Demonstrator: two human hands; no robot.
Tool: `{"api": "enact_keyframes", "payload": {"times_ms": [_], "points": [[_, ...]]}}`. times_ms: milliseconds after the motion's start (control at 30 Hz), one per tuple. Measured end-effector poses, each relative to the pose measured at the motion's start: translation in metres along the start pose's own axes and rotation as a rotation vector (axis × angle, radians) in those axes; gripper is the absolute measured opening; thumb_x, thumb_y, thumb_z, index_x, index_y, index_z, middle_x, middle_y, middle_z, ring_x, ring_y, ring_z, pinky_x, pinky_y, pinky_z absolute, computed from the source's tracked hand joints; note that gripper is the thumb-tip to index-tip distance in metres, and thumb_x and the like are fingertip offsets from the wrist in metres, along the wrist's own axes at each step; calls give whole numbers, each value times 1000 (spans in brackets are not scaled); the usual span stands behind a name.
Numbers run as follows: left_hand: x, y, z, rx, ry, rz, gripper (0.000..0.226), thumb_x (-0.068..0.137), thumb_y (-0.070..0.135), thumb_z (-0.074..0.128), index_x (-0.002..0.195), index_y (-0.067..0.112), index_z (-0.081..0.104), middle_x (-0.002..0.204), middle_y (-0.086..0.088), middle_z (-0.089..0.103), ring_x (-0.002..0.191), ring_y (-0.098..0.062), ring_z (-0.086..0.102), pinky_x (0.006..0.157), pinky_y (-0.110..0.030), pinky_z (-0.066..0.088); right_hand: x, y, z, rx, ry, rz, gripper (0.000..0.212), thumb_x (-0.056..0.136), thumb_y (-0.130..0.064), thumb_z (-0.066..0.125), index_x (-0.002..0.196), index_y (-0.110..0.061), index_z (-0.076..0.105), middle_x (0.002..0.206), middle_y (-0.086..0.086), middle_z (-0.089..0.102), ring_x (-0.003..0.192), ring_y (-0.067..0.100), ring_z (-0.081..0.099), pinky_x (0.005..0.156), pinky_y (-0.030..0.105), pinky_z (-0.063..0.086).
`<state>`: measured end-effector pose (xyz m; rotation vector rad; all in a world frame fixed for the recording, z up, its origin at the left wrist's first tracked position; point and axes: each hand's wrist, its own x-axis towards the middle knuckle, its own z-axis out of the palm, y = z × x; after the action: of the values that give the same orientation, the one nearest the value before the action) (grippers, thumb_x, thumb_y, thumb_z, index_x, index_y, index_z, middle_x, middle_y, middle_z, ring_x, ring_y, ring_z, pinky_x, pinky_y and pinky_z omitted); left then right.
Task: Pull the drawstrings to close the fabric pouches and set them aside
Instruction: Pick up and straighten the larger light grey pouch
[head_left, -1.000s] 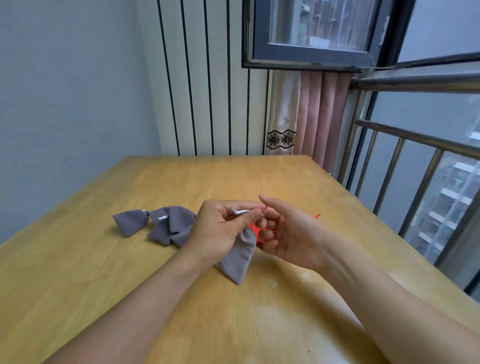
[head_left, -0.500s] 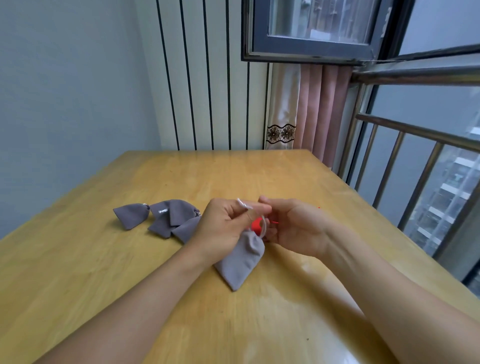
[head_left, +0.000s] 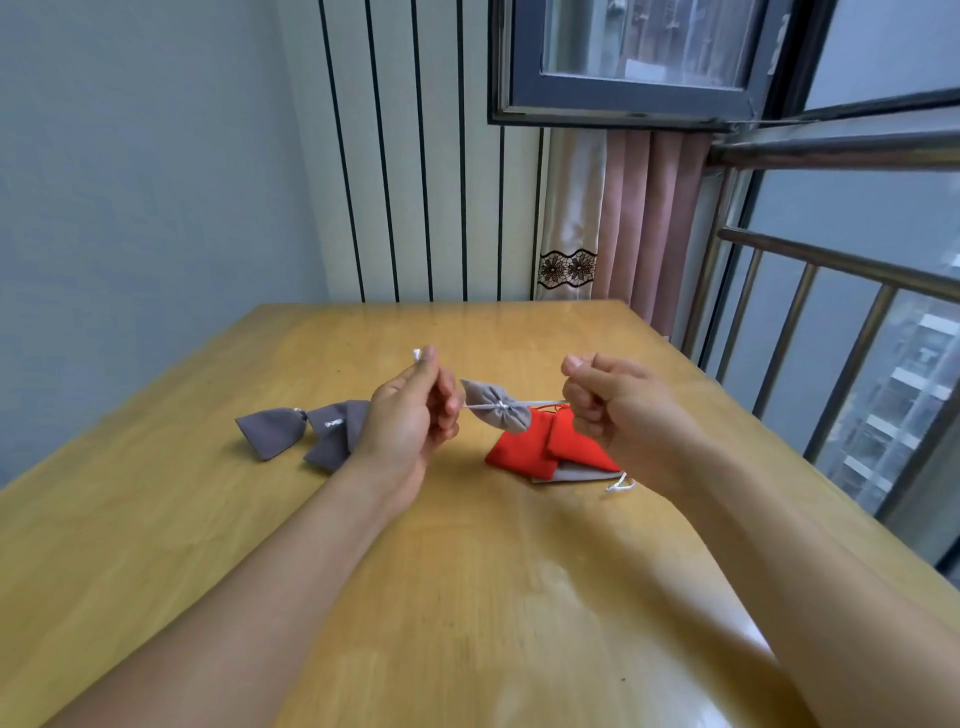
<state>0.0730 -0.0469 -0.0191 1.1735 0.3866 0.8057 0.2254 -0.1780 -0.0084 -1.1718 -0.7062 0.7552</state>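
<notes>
Left hand (head_left: 410, 421) pinched one end of the white cord (head_left: 480, 406) between thumb and forefinger; the cord tip stuck out above the fingertips. Right hand (head_left: 618, 410) was curled into a fist around the other end of the cord. The cord ran taut and roughly level between the two hands.

Grey pouch (head_left: 496, 410) hung on the cord midway between the hands, lifted off the table (head_left: 467, 597). Its mouth was gathered tight where the cord passed through; the fabric fanned out on either side of the gather.

Below and just behind the held pouch, red pouches (head_left: 540, 449) lay on the table, two overlapping, with a flat grey pouch (head_left: 576, 474) partly under them and its white string end (head_left: 621, 486) showing at the near right.

Left of the left hand, closed grey pouches (head_left: 306, 431) lay together on the table, partly hidden by the hand; the exact count could not be told.

Beyond the table: striped wall panel (head_left: 415, 182), pink curtain (head_left: 644, 218), window frame (head_left: 623, 104), metal railing (head_left: 831, 270) at right.
</notes>
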Motion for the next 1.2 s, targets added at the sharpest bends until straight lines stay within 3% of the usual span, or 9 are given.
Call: {"api": "enact_keyframes", "payload": {"times_ms": [200,333,433,500,633,733,833,967,1200], "points": [[-2,-6,-6,486,-51,213,29,98,23,56,74,8,63,48,-3,43,43,-14,36,50,-26,33,-15,1,8,-1045,-132,-299,21,86,-41,74,85,-19,74,42,-12,40,43,8,33,44,18,23],[-3,-10,-14,1063,-132,541,22,85,26,73,66,17,67,42,7,46,41,-7,38,48,-15,31,-17,4,7,-1214,-175,-296,33,84,-40,76,61,-17,69,38,-14,45,44,7,44,44,15,30],[-1,-11,-18,1323,-271,582,40,87,35,67,54,15,58,44,5,44,48,-14,41,49,-28,37,-14,7,8,-1220,-136,-322,38,87,-41,72,61,-13,66,45,-9,46,47,8,42,45,19,30],[-2,-11,-18,1281,-336,538,43,90,36,64,54,14,57,49,-3,51,51,-20,44,53,-37,40,-14,7,9,-1102,-130,-286,40,92,-39,67,66,-8,63,51,-9,50,48,6,39,47,19,29],[-8,-9,-6,735,-285,353,38,91,39,64,58,19,64,67,-14,56,62,-19,50,66,-34,42,-11,3,8,-698,-203,-110,40,99,-29,60,73,2,55,54,0,37,49,10,28,48,25,21],[-11,-4,2,536,-229,305,31,84,40,61,57,25,68,91,4,58,90,-7,57,88,-19,42,-12,6,11,-636,-268,-106,43,99,-27,57,75,9,53,55,-1,34,48,9,26,47,21,20],[-14,-2,3,449,-304,232,29,82,36,60,67,15,73,105,11,68,106,-5,62,90,-14,44,-12,9,13,-706,-255,-162,38,97,-30,59,67,-8,61,61,-6,47,54,5,41,55,16,33],[-15,2,4,361,-306,159,26,82,34,61,70,16,76,95,2,76,94,-11,68,83,-17,50,-8,8,10,-740,-233,-237,29,95,-30,64,67,-26,70,97,5,63,84,3,57,83,19,43],[-17,10,1,393,-236,123,29,78,35,66,74,8,75,79,-5,75,78,-13,68,77,-22,52,-17,5,12,-838,-292,-236,36,103,-26,53,77,-1,55,60,4,43,56,17,37,53,32,33]]}}
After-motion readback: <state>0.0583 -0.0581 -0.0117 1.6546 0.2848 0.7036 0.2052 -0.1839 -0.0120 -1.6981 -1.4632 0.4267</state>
